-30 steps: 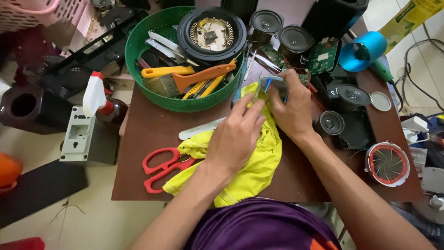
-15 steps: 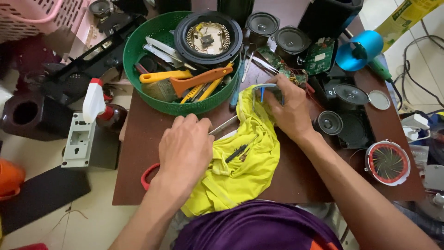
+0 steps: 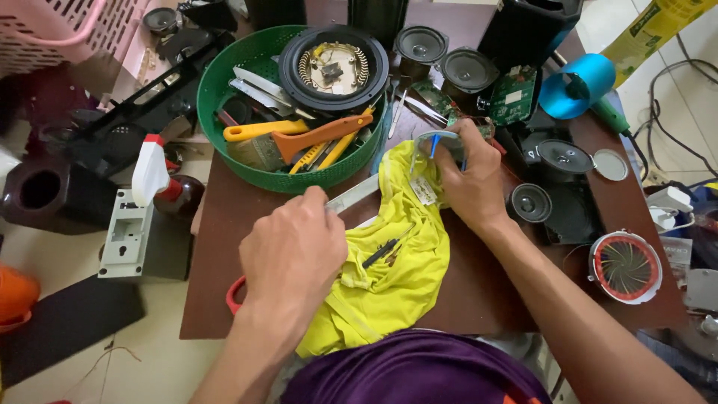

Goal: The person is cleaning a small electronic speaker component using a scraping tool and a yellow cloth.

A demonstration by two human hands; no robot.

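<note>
Cloth (image 3: pixel 389 277) on table (image 3: pixel 217 262), basket (image 3: pixel 247 161) behind it, speakers (image 3: pixel 464 71) right of basket

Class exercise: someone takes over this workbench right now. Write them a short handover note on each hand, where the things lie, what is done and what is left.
Left hand: over the yellow cloth, fingers by a flat metal strip; grip not visible.
Right hand: presses a small round part at the cloth's top edge.
A dark screwdriver lies on the cloth; red scissors sit partly under the left hand.
Done: cloth spread on the table. Left: the part remains in hand.
</note>
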